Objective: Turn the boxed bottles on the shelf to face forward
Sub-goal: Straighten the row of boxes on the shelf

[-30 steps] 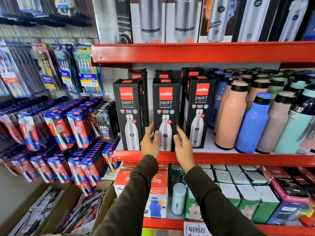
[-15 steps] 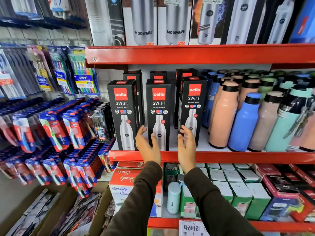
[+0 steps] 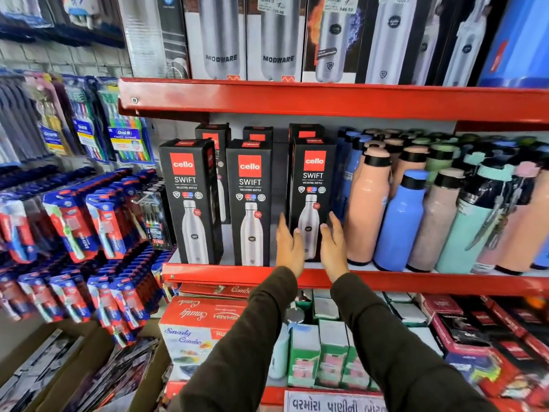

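Observation:
Three black Cello Swift bottle boxes stand in the front row on the red middle shelf: the left box, the middle box and the right box. All three show their printed fronts. More such boxes stand behind them. My left hand and my right hand are raised on either side of the right box's lower part, fingers apart, palms facing each other. Whether they touch the box I cannot tell.
Loose pink, blue and mint bottles crowd the shelf right of the boxes. Larger Modware bottle boxes fill the shelf above. Toothbrush packs hang at the left. Small cartons sit on the shelf below.
My hands let go of the middle box and moved right to flank the right box. The right box, angled a second ago, now faces straighter forward.

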A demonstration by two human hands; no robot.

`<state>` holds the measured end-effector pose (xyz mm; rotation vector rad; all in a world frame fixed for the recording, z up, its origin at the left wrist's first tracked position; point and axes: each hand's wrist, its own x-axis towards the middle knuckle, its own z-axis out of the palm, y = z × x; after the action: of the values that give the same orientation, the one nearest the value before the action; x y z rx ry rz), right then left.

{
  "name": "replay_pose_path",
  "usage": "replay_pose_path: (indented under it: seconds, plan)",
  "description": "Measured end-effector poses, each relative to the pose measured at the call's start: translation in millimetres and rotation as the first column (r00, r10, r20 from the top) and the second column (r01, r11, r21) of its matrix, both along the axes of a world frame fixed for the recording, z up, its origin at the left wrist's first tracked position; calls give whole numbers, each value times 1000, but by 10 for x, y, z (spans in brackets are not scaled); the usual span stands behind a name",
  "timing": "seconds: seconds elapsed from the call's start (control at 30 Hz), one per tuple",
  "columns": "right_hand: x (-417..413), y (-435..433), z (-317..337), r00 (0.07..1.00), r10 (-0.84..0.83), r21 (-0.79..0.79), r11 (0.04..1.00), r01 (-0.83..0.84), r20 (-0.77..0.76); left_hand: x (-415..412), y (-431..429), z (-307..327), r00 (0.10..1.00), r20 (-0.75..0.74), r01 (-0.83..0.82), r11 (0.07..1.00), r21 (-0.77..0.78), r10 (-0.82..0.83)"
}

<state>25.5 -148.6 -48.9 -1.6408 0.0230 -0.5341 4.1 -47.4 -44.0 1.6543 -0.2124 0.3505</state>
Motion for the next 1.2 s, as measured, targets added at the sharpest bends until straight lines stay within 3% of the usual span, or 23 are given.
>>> replay_pose_path:
  seconds: [0.1,0.2,0.33,0.6,1.2]
  plan:
    - [111,-68,-24,995,65,-38,997,-68,-81,185,-44,46,986,-162,-50,997,-61,40]
    - [160,-107,-45,993,67,-61,995,-73,-99,281,-73,16,976,-214,-55,998,-44,45]
    - [131,-157,-72,996,61,-96,993,-66,-59,297,-87,-35,974,-198,-129,989,-70,113]
    - [-55,-173,-150,997,74,-87,993,-74,-7,140,-7,-130,965,-98,-242,970,21,243]
    - [-262,-103,-216,999,34,-112,993,-32,22,-33,68,-207,980,-77,-185,983,18,186]
